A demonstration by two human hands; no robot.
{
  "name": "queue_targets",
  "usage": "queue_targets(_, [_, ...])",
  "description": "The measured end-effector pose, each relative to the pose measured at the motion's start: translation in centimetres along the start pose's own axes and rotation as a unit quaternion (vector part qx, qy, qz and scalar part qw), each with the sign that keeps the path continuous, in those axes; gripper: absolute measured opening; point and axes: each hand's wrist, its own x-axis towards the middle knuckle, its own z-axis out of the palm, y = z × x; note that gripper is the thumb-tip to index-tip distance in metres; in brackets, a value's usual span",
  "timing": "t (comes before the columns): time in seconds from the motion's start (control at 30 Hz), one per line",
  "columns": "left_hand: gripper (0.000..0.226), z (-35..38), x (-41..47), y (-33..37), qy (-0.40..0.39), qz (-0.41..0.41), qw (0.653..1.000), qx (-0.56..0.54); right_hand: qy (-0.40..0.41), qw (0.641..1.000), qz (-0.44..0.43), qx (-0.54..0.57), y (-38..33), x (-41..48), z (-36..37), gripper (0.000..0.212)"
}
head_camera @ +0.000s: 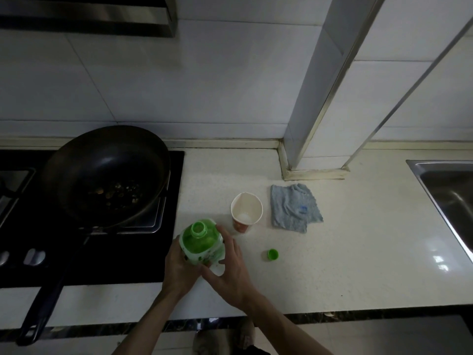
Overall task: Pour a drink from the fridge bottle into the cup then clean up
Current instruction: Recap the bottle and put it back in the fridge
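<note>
gripping uncapped bottle (202, 243) between left hand (179, 267) and right hand (230, 270), both curled round it; cup (246, 211) just beyond.

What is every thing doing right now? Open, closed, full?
bottle: uncapped, upright.
left hand: grips bottle.
right hand: holds bottle.
cap: off, lying on counter.
cup: upright, nearly empty.
cloth: rumpled, on counter.
pan: on stove, scraps inside.

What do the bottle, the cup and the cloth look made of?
Bottle: likely green plastic, translucent and glossy. Cup: probably paper, matte white inside, with a visible seam. Cloth: soft fabric, blue-grey, creased and limp.
</note>
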Motion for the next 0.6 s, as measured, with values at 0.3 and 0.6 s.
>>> queue_targets(0.3, [0.067,-0.1,0.1,-0.3,0.016,-0.074,0.995,-0.064,-0.005,0.999,-0.029,-0.014,0.8,-0.2,-0.5,0.09])
queue_targets(0.6, [0.088,-0.2,0.2,-0.2,0.022,-0.027,0.993,0.111,-0.104,0.994,-0.04,-0.003,2.3,0.6,-3.1,0.086])
